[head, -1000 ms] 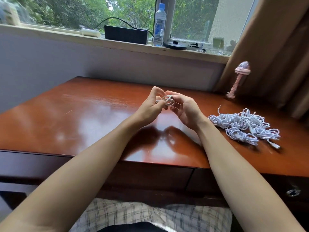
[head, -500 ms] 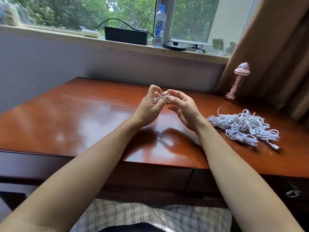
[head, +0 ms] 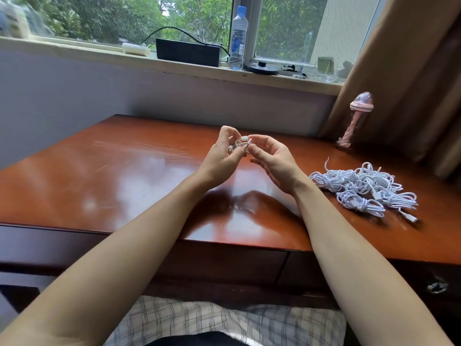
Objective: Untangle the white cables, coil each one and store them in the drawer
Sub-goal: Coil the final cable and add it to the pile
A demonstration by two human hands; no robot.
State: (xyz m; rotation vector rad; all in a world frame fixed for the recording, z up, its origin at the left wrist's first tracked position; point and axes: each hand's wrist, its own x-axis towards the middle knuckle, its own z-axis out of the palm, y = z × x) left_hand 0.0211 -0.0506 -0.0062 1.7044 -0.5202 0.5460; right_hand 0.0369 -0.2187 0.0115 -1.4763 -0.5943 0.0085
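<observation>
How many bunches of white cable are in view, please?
2: a small coil held by the left hand and right hand; a tangled pile on the desk at right. More may be hidden.

Open desktop [head: 104,186] across left and middle; cable heap [head: 361,188] and pink bottle [head: 355,121] at right

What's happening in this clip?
A person at the wooden desk holds one small white cable above it: the left hand grips its loops, the right hand pinches its end. A pile of white cables lies on the desk to the right, untouched. The drawer fronts look closed.
</observation>
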